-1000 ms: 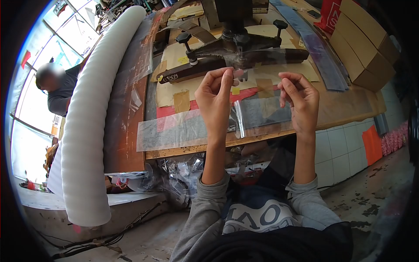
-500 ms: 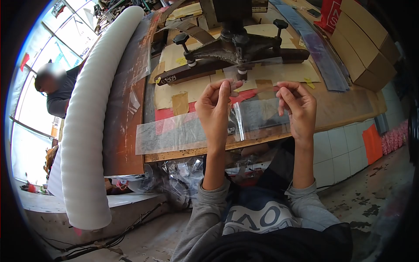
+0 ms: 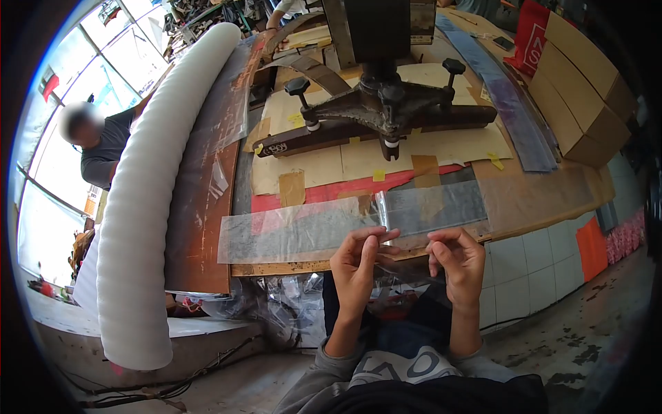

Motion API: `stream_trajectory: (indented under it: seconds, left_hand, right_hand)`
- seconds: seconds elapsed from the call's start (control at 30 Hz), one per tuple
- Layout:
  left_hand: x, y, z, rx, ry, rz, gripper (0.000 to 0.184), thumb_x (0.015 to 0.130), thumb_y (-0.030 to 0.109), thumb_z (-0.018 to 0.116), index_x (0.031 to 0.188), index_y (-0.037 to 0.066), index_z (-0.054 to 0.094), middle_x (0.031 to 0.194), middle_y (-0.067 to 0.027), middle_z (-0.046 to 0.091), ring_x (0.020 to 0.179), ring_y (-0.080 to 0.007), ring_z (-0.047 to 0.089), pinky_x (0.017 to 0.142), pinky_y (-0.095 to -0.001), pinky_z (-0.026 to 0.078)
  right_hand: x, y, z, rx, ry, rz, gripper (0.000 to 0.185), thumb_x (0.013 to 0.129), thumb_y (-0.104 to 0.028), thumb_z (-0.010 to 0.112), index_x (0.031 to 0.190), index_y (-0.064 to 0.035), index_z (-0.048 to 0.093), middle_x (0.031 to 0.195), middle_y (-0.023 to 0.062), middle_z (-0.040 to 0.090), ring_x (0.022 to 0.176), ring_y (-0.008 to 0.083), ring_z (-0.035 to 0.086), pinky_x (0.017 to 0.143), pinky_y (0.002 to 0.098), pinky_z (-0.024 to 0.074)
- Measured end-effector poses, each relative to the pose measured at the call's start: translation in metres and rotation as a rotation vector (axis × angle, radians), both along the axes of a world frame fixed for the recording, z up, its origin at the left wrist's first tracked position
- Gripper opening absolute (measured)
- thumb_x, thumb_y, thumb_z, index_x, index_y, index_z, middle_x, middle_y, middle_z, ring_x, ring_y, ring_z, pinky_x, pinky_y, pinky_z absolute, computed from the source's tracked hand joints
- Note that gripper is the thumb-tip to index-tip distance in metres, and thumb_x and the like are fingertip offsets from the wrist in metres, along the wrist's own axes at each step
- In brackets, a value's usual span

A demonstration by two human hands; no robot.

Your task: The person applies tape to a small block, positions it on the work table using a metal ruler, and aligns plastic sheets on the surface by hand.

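Note:
Near the front edge of the table, my left hand is closed, its thumb pressed to the fingertips. To its right my right hand pinches too. A thin clear plastic film, faint and hard to make out, spans the gap between my fingertips. Just beyond my hands, a long clear plastic strip lies flat on the table, a shiny fold crossing it. Behind it are a red sheet and cream boards with brown and yellow tape. A dark metal press head stands over the boards.
A white foam roll runs along the left side, over a brown board. Beyond it is a person in dark clothes. Another person's hand shows at the far edge. Cardboard boxes and blue plastic strips lie right.
Both my hands have come down and toward me, from in front of the press to the table's front edge, still pinching. Another person's hand and arm have appeared at the far side.

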State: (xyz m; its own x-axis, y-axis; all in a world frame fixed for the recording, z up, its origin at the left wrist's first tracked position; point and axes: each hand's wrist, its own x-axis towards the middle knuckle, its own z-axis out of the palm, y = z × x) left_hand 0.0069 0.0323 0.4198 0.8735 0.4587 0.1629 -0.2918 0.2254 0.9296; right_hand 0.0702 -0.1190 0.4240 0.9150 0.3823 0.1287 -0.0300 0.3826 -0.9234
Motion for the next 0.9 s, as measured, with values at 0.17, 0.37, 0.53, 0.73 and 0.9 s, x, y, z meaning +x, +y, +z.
stream_trajectory:
  seconds: [0.17,0.37,0.53,0.73,0.9]
  left_hand:
    - [-0.001,-0.01,0.002,0.083,-0.012,0.035,0.018,0.096,0.009,0.048,0.103,-0.005,0.057,0.097,-0.0185,0.067,0.076,-0.0159,0.066,0.065,-0.0232,0.053]
    - [-0.004,-0.014,0.005,0.267,-0.108,0.098,0.015,0.095,0.004,0.048,0.099,-0.006,0.059,0.095,-0.0202,0.067,0.072,-0.0171,0.067,0.064,-0.0235,0.052]
    - [-0.005,-0.01,0.002,0.34,-0.182,0.128,0.015,0.095,0.003,0.048,0.097,-0.007,0.059,0.096,-0.0215,0.067,0.075,-0.0201,0.068,0.067,-0.0261,0.054]
    - [-0.006,-0.007,0.001,0.33,-0.209,0.126,0.015,0.094,0.005,0.05,0.096,-0.007,0.059,0.096,-0.0219,0.067,0.077,-0.0216,0.068,0.071,-0.0294,0.056]
    - [-0.009,-0.006,0.002,0.351,-0.228,0.143,0.016,0.094,0.006,0.052,0.093,-0.007,0.061,0.095,-0.0213,0.067,0.077,-0.0217,0.068,0.07,-0.0296,0.055]
  right_hand:
    - [0.003,-0.003,0.015,-0.006,-0.145,-0.076,0.019,0.085,-0.002,0.064,0.103,0.0028,0.061,0.09,0.0053,0.059,0.076,0.0077,0.054,0.067,0.02,0.0442]
    - [0.005,-0.006,0.017,0.041,-0.359,-0.147,0.019,0.083,0.0,0.065,0.101,0.0014,0.061,0.097,0.0082,0.056,0.085,0.0116,0.053,0.077,0.0239,0.0441]
    - [0.001,-0.007,0.019,0.029,-0.481,-0.173,0.017,0.079,-0.001,0.068,0.095,-0.0013,0.062,0.098,0.0107,0.057,0.09,0.0175,0.054,0.079,0.0293,0.0442]
    - [-0.002,-0.009,0.02,0.002,-0.539,-0.179,0.012,0.077,-0.004,0.071,0.086,-0.0053,0.064,0.097,0.0119,0.058,0.09,0.0185,0.054,0.078,0.0296,0.0437]
    - [-0.004,-0.007,0.02,0.012,-0.554,-0.175,0.011,0.077,-0.005,0.071,0.084,-0.0072,0.063,0.096,0.0123,0.058,0.089,0.0183,0.053,0.078,0.0295,0.0439]
